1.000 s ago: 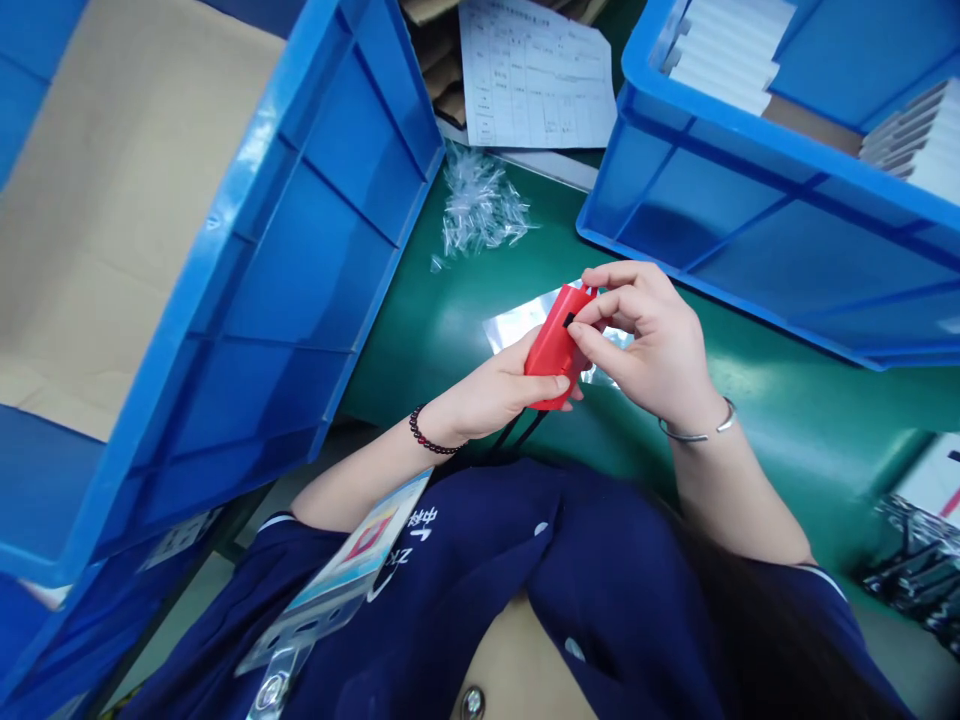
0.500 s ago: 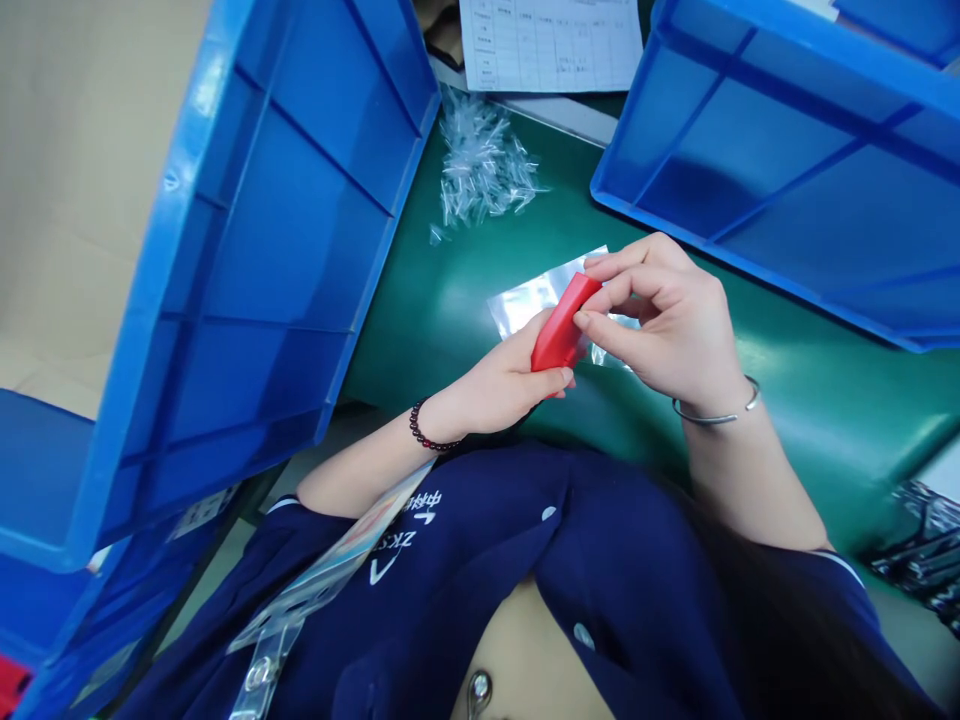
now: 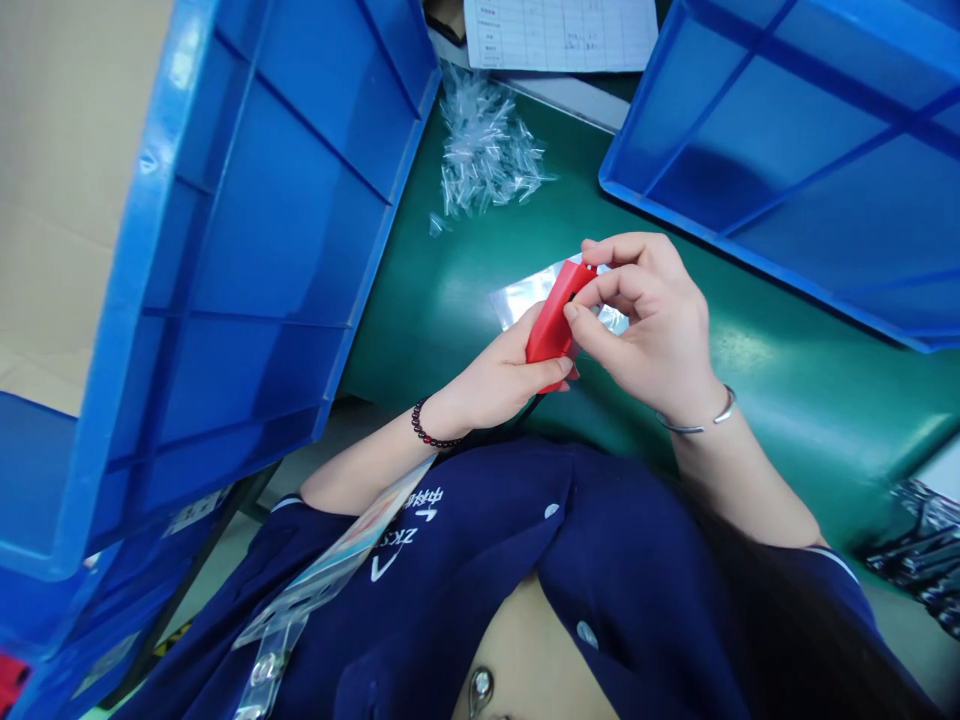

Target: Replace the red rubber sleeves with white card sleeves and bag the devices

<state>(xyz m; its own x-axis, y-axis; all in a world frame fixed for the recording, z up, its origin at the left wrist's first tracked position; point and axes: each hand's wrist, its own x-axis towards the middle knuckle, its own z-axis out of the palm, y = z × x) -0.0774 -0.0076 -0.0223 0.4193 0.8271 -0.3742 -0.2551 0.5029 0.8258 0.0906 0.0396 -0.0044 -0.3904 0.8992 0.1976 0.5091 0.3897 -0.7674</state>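
A red, box-shaped plastic piece [image 3: 551, 325] is tilted in front of my body, a small dark spot showing on its side. My left hand [image 3: 517, 375] is wrapped round its lower part, thumb along the near edge. The thumb and index finger of my right hand [image 3: 649, 315] pinch together at the piece's right side, near the dark spot; what they hold, if anything, is too small to make out. Beneath the hands, a shiny clear plastic bag [image 3: 517, 298] lies flat on the green tabletop [image 3: 780, 360], partly covered by the hands and the red piece.
A pile of small clear plastic tubes [image 3: 487, 150] lies beyond the hands. A large blue crate [image 3: 277, 220] stands at the left, another blue crate [image 3: 795, 150] at the upper right. A printed form [image 3: 559, 35] lies at the back. Dark bundled items [image 3: 919, 550] sit at the right edge.
The red piece has been turned slightly, so its side with the dark spot now shows. My right hand has shifted a little left, its fingertips now lower along the piece's side.
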